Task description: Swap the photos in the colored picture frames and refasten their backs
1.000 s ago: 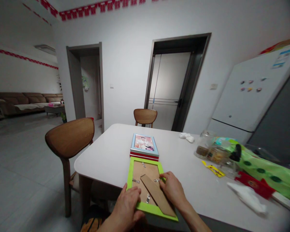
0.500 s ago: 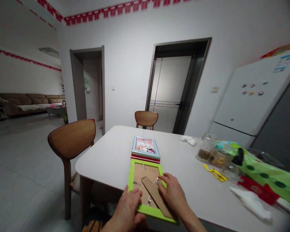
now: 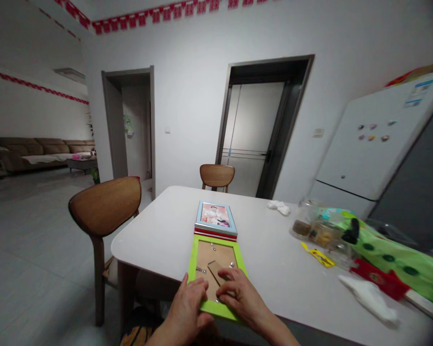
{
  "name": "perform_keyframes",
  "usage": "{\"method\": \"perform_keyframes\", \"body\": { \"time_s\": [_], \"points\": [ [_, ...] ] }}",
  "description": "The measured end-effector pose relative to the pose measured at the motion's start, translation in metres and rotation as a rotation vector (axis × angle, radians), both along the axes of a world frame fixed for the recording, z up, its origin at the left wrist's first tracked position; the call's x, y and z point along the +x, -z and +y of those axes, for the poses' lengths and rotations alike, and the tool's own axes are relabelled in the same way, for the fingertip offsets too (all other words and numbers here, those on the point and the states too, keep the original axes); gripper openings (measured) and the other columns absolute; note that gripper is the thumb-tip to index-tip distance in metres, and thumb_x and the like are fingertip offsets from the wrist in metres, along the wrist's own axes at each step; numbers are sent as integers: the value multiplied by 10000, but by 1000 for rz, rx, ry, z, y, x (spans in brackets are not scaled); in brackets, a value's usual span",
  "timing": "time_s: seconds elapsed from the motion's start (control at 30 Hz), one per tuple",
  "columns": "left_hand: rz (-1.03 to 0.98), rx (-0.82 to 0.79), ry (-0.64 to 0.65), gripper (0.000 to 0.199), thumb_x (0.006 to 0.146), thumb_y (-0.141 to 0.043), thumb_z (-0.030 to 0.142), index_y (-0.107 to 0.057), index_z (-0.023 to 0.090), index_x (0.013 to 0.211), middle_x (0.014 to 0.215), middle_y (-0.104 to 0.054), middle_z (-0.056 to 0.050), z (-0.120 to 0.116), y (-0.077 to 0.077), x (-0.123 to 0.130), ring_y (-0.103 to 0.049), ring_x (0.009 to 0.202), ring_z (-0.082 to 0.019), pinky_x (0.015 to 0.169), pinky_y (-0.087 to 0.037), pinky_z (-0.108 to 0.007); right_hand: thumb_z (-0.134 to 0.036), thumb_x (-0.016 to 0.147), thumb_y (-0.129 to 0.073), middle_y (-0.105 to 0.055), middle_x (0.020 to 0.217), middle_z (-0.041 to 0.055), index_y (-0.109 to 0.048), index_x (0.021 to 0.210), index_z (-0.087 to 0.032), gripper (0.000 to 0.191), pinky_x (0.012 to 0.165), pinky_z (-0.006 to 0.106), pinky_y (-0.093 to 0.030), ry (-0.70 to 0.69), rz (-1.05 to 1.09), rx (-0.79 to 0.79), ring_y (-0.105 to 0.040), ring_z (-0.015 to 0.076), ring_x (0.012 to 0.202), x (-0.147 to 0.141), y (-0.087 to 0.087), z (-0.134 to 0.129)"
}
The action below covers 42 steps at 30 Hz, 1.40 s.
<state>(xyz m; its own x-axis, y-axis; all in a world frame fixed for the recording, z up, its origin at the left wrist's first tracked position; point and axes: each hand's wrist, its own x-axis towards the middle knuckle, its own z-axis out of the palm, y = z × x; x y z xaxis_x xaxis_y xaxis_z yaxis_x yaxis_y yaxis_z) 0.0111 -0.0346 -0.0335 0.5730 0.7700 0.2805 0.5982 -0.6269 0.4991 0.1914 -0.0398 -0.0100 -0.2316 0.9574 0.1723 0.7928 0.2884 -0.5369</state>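
Observation:
A lime-green picture frame [image 3: 192, 262] lies back side up at the table's near edge. Its brown backing board [image 3: 204, 254] carries small metal clips [image 3: 201, 270] and a brown stand leg [image 3: 213, 270], which my right hand partly covers. My left hand [image 3: 189, 303] grips the frame's lower left corner, fingers on the edge and thumb along the bottom side. Over the lower part of the backing, my right hand [image 3: 240, 294] is closed, with fingertips bent at the bottom metal clip. Just beyond lies a light-blue picture frame [image 3: 233, 218] with a pink picture, on top of red-edged frames [image 3: 216, 235].
Glass jars [image 3: 303, 222], a yellow packet [image 3: 321, 257], a red box [image 3: 380, 278], a green bag [image 3: 393, 257] and white tissue [image 3: 370, 295] crowd the table's right side. Crumpled tissue [image 3: 278, 207] lies farther back. Wooden chairs [image 3: 106, 206] stand left and at the far side.
My right hand has moved from the right-side clip down and left to the bottom clip, now covering much of the stand leg. My left hand stays at the lower left corner.

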Motion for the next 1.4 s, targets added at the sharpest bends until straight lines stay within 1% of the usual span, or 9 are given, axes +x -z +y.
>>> {"method": "perform_keyframes", "body": {
  "time_s": [0.17,0.4,0.53,0.7,0.87,1.0,1.1,1.2,1.4],
  "points": [
    [12,2,-15,539,596,-624,134,-464,129,1111,1116,-551,-116,-1,0,0,-445,1095,-226,1002,-176,-490,-251,659,-564,-554,997,35,-676,670,-258,113,858,316,-322,29,-29,36,-432,193,980,-3,6,1],
    [-13,-20,3,481,585,-630,152,-496,144,1046,1112,-552,-108,1,-1,-1,-446,1090,-224,1008,-160,-470,-298,703,-517,-567,918,27,-644,687,-232,144,814,286,-334,65,1,100,-457,175,904,-6,7,8],
    [-26,-41,14,462,587,-624,163,-493,147,1029,1068,-567,-88,1,-5,-1,-463,1056,-216,1005,-156,-457,-304,714,-499,-583,901,33,-637,804,-223,184,805,282,-329,112,-4,141,-474,175,884,-17,7,24],
    [-57,-37,8,398,589,-615,178,-503,191,971,986,-579,-34,0,-5,1,-492,981,-206,985,-181,-445,-282,701,-507,-590,831,38,-653,733,-228,159,741,262,-330,152,-140,159,-486,174,850,-43,7,50],
    [-90,-46,-3,420,581,-620,156,-499,191,982,926,-584,-18,-2,-4,1,-509,933,-196,981,-191,-433,-263,723,-473,-601,823,57,-640,729,-209,175,691,255,-331,237,-235,176,-505,173,810,-55,7,58],
    [-113,-32,-14,380,570,-641,147,-520,180,929,952,-588,-31,-2,-4,1,-515,939,-198,987,-193,-443,-291,737,-459,-605,816,56,-633,721,-195,199,664,237,-336,276,-268,157,-514,158,778,-50,9,62],
    [-81,-28,-13,497,544,-678,134,-499,143,1007,1013,-584,-88,-1,-1,1,-500,996,-227,990,-182,-479,-347,779,-393,-599,831,51,-631,795,-202,278,688,237,-338,308,-276,158,-511,153,794,-39,10,72],
    [-47,-38,-4,596,534,-702,125,-466,122,1082,1104,-545,-142,-1,1,0,-457,1070,-255,989,-165,-515,-341,794,-350,-584,875,93,-615,887,-175,326,717,284,-332,393,-302,157,-494,191,839,-26,13,85],
    [-46,-9,-18,645,516,-718,106,-457,115,1106,1093,-556,-144,-1,5,0,-462,1070,-254,995,-167,-517,-323,787,-349,-559,912,99,-625,908,-213,321,661,305,-331,466,-333,119,-475,216,847,-15,21,99]
  ]
}}
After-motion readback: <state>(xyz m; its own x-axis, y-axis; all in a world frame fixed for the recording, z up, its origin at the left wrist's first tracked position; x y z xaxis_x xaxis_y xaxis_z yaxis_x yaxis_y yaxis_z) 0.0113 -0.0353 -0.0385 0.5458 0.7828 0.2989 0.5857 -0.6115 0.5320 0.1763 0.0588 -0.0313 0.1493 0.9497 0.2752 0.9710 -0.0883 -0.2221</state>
